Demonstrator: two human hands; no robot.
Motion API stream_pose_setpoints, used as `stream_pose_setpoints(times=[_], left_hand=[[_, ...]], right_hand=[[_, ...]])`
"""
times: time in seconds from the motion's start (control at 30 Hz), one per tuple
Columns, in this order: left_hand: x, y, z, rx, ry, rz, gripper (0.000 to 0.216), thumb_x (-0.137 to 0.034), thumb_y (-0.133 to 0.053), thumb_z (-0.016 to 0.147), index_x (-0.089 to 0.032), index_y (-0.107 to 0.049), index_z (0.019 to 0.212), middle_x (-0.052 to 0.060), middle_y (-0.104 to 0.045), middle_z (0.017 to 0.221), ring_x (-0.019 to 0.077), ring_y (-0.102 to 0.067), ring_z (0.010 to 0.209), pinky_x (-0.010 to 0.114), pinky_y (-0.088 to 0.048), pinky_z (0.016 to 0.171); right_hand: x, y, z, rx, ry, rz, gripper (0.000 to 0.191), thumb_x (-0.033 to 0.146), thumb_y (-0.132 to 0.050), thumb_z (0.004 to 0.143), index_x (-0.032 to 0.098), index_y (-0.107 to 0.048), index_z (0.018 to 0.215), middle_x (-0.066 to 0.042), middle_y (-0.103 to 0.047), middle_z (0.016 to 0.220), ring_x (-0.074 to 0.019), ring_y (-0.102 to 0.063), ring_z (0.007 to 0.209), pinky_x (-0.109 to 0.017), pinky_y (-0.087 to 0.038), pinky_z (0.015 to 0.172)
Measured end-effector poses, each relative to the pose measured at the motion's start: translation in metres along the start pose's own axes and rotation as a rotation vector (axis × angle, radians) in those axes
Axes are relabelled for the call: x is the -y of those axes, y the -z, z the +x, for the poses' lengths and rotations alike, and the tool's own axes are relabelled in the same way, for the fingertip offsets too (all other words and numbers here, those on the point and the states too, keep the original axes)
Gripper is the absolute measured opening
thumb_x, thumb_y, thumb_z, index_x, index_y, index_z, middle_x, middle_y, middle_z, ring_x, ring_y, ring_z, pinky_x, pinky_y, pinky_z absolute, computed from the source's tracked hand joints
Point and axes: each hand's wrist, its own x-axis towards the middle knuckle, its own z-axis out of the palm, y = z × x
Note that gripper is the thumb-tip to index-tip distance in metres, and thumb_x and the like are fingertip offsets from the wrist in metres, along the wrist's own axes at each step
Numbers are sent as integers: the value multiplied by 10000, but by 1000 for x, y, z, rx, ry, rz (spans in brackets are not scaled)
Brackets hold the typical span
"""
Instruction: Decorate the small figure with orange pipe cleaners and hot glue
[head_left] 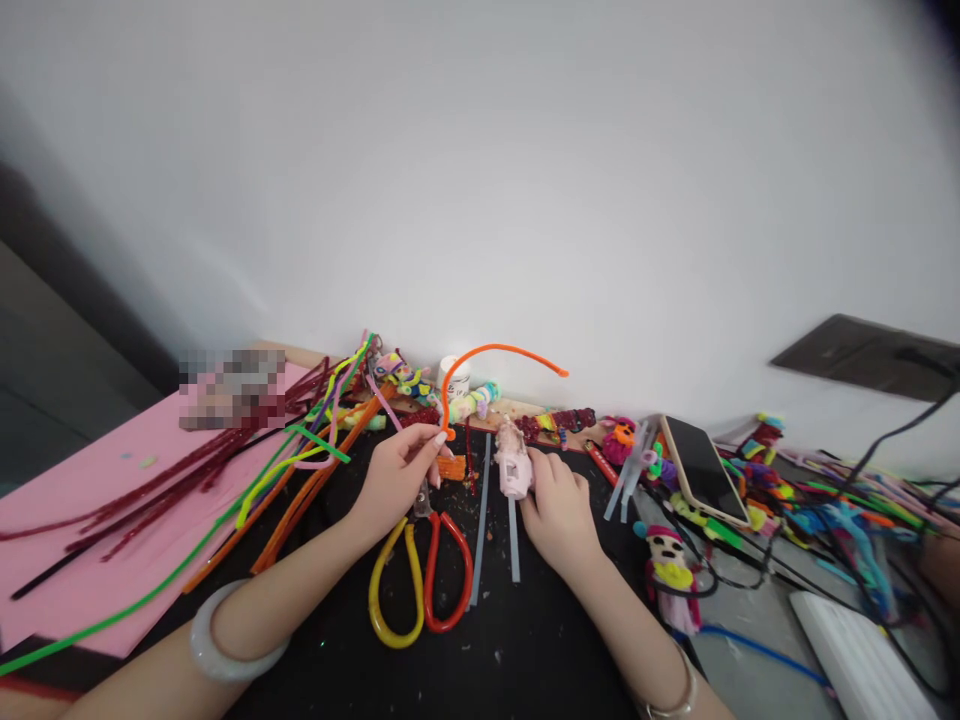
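Left hand [405, 475] pinches orange stem [491, 347] by one end, leaving rest arched free above desk [540, 650]. Right hand [562, 508] grips glue gun [517, 480], tip facing away, likely for safety. Scissors [430, 580] lie near left hand, handles on near side, presumably for easy reach.

Count: two hands, left hand [401, 478] and right hand [559, 512]; two bangles [201, 640], one per arm; one glue gun [515, 472]; one orange pipe cleaner [495, 347] in the left hand; one pair of scissors [424, 508]; one phone [703, 468]; one pink sheet [97, 465]; one wall plate [862, 355]. Translucent sticks [481, 530]: at least four. Loose pipe cleaners [247, 525]: many, overlapping, exact number not readable. Small figures: several; one pink-hatted doll [670, 555] clearly distinct.
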Motion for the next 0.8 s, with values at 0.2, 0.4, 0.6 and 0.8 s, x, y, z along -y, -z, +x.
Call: stream_pose_setpoints(times=[0.2, 0.4, 0.6, 0.8], left_hand=[[2, -1, -2, 53, -45, 53, 182, -321, -513, 823, -145, -563, 832, -12, -597, 677, 61, -486, 441, 188, -384, 464], [-2, -2, -6, 235, -62, 110, 201, -323, -506, 823, -140, -566, 768, -13, -578, 614, 66, -481, 435, 180, -379, 448], [-3, -4, -14, 519, -139, 203, 241, -305, -456, 849, -145, -571, 710, -2, -559, 594, 79, -508, 447, 183, -397, 467], [-6, -7, -20, 731, -197, 292, 218, -263, -445, 848, -149, -590, 731, 6, -569, 565, 90, -519, 435, 176, -382, 451]], right_hand=[[4, -2, -3, -6, -20, -79, 453, 177, -496, 715, 179, -515, 1168, -118, -555, 1061, -286, -463, 989, -438, -325, 841], [6, 4, -6, -189, 84, 206, 427, 245, -500, 764, 177, -490, 1186, -119, -493, 1182, -284, -406, 1107, -443, -319, 908], [10, 2, -8, -97, 98, 856, 306, 264, -493, 820, 205, -505, 1120, -32, -532, 851, -161, -495, 720, -289, -419, 656], [19, 6, -9, -40, -104, 1459, 209, 318, -592, 786, 204, -586, 961, 10, -509, 707, -105, -440, 566, -225, -362, 513]])
